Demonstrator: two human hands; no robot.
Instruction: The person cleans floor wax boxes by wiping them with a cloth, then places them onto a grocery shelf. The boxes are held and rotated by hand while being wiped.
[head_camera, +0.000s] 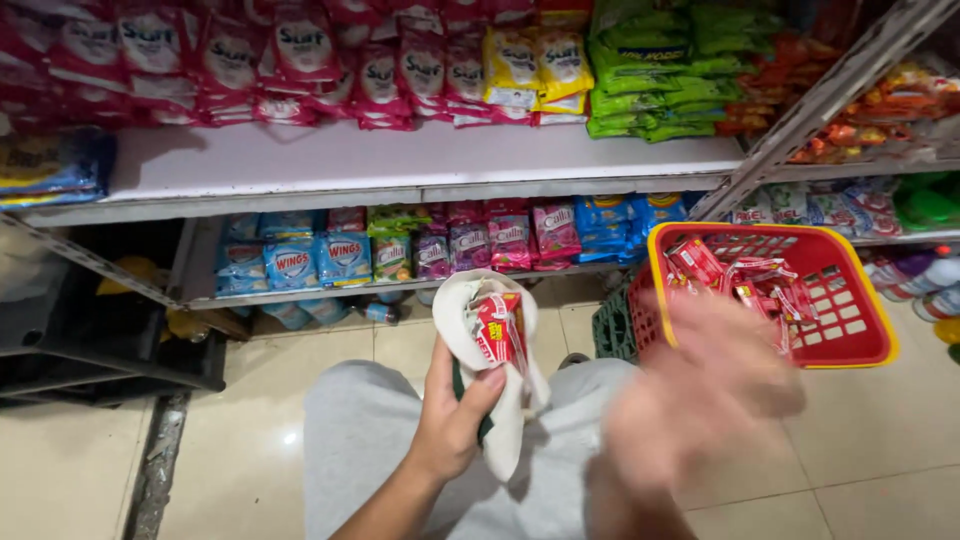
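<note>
the person's left hand (452, 415) is closed around a white cloth (500, 400) and a small red sachet (497, 328), thumb pressed up the front so the cloth cups the packet and keeps it upright, raised in front of the grey-clad knees. the right hand (700, 395) is a motion blur just in front of the red basket (860, 330), so how far it is open and whether it holds anything cannot be told. the basket sits close by the right knee, above the tiled floor (240, 440), with more red sachets (745, 280) heaped inside within easy reach, facing the lower shelf (400, 285) of detergent packets.
</note>
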